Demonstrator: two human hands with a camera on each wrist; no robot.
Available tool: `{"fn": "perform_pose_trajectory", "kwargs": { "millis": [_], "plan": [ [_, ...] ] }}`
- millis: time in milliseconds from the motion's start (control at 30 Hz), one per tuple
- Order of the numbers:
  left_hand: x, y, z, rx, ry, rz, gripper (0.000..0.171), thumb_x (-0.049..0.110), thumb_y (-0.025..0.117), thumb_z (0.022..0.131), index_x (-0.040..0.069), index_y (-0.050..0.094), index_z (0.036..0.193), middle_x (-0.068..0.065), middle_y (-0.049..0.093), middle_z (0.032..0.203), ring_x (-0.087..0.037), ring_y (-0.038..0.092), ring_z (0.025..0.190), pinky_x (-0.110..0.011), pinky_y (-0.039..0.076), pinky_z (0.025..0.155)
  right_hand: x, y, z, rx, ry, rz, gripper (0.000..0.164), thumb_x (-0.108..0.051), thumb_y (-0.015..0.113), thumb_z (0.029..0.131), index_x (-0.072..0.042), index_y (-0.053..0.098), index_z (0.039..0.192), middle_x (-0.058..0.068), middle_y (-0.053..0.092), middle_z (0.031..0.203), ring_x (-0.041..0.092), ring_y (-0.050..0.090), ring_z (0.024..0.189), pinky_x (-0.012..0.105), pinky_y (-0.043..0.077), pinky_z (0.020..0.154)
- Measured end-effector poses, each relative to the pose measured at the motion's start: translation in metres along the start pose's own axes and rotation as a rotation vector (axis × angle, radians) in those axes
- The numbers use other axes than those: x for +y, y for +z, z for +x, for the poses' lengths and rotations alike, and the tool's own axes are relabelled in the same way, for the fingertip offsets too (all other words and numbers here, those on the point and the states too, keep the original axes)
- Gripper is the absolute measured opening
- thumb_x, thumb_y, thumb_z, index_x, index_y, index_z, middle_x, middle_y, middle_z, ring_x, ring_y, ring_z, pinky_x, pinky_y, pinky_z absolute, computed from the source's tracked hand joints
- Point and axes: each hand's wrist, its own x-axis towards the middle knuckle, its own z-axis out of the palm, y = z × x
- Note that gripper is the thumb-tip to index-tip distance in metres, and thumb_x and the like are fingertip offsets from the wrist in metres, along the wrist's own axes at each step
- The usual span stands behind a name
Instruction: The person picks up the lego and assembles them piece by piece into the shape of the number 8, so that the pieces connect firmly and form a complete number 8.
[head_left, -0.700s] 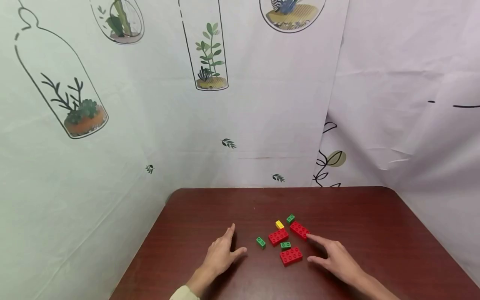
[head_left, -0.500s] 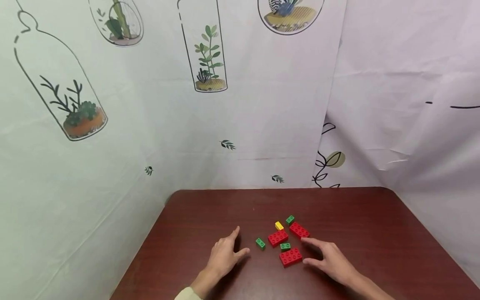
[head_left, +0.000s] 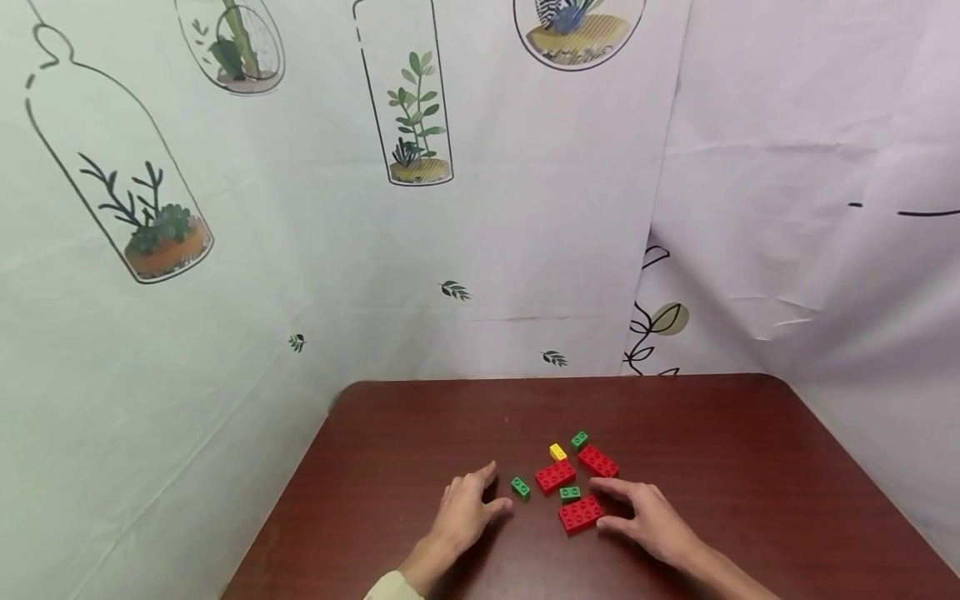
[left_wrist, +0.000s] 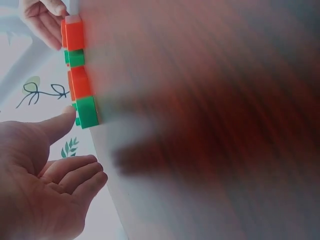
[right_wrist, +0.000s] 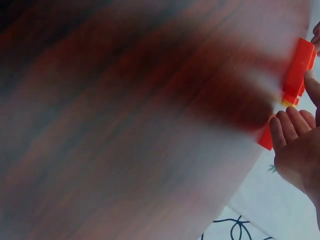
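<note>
Toy building bricks lie loosely grouped on the table. My left hand (head_left: 463, 515) reaches in from the left, thumb spread from the fingers, just beside a small green brick (head_left: 521, 487). From the other side, my right hand (head_left: 648, 521) has its thumb tip right at the corner of the nearest red brick (head_left: 581, 515). Its index finger points past a second red brick (head_left: 597, 461). Between the hands are a third red brick (head_left: 556, 477) and a small green brick (head_left: 570, 493). Neither hand holds anything. The left wrist view shows the left hand (left_wrist: 45, 180) with fingers slightly bent.
Behind the red bricks lie a small yellow brick (head_left: 558, 452) and another small green brick (head_left: 580, 440). The dark red-brown table (head_left: 420, 417) ends at a white cloth backdrop (head_left: 525, 250) printed with plants in jars.
Both hands have moved inward toward the bricks, the left one rightward and the right one leftward. The bricks keep their places on the table.
</note>
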Motion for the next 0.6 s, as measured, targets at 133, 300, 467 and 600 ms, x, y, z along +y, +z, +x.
{"fn": "perform_pose_trajectory", "kwargs": {
  "millis": [133, 300, 467, 600],
  "plan": [
    [0.003, 0.005, 0.003, -0.004, -0.018, -0.006, 0.065, 0.023, 0.091, 0.086, -0.007, 0.066, 0.137, -0.015, 0.076, 0.123, -0.038, 0.068, 0.124, -0.058, 0.055, 0.097, 0.001, 0.004, 0.002, 0.010, 0.002, -0.014, 0.052, -0.029, 0.088, 0.089, -0.008, 0.073, 0.134, 0.007, 0.073, 0.132, 0.029, 0.067, 0.125, 0.035, 0.057, 0.096],
    [0.008, 0.009, 0.005, 0.013, -0.010, -0.014, 0.064, 0.023, 0.093, 0.083, -0.007, 0.069, 0.134, -0.014, 0.077, 0.120, -0.037, 0.069, 0.122, -0.056, 0.056, 0.096, -0.002, 0.007, 0.002, 0.025, -0.010, -0.018, 0.048, -0.028, 0.089, 0.088, -0.011, 0.075, 0.131, 0.005, 0.075, 0.128, 0.029, 0.068, 0.122, 0.039, 0.058, 0.094],
    [0.012, 0.014, 0.006, 0.050, -0.008, -0.014, 0.060, 0.021, 0.094, 0.081, -0.004, 0.072, 0.131, -0.010, 0.079, 0.116, -0.035, 0.071, 0.118, -0.054, 0.057, 0.093, -0.003, 0.009, 0.003, 0.024, 0.012, -0.008, 0.042, -0.025, 0.089, 0.088, -0.013, 0.077, 0.126, 0.003, 0.076, 0.123, 0.028, 0.070, 0.119, 0.042, 0.059, 0.092],
    [0.016, 0.017, 0.008, 0.069, -0.023, -0.008, 0.058, 0.022, 0.095, 0.079, -0.002, 0.074, 0.128, -0.008, 0.080, 0.113, -0.035, 0.072, 0.116, -0.052, 0.059, 0.091, -0.003, 0.009, 0.003, 0.036, 0.016, -0.001, 0.038, -0.024, 0.089, 0.088, -0.014, 0.078, 0.122, 0.001, 0.077, 0.120, 0.027, 0.071, 0.115, 0.043, 0.059, 0.090]
  ]
}}
